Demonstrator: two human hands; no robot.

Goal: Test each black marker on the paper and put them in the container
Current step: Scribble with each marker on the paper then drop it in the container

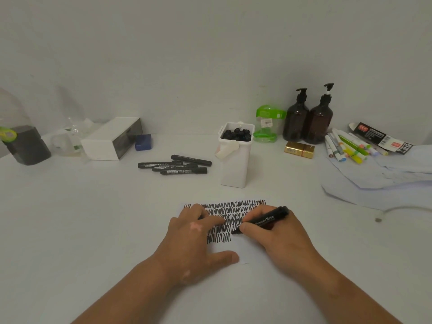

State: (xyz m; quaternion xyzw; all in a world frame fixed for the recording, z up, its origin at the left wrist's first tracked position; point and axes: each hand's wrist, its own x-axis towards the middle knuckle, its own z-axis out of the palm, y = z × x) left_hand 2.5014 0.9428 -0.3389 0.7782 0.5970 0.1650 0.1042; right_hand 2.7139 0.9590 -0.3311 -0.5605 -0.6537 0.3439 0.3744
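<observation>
A small sheet of white paper (243, 251) lies near me, covered with rows of black zigzag scribbles. My left hand (198, 239) rests flat on its left part, fingers spread. My right hand (271, 232) grips an uncapped black marker (266, 219), its tip touching the paper at the end of a scribble row. Several capped black markers (174, 166) lie together on the table further back. A tall white container (235, 169) stands to their right, with several black markers standing in it.
Two brown pump bottles (306, 122) and a green-lidded clear jar (267, 123) stand behind the container. A gold box (299, 149), coloured markers (346, 146) and crumpled paper (378, 176) sit at right. A white box (109, 140), a blue block (143, 142) and a clear bottle (21, 136) are at left.
</observation>
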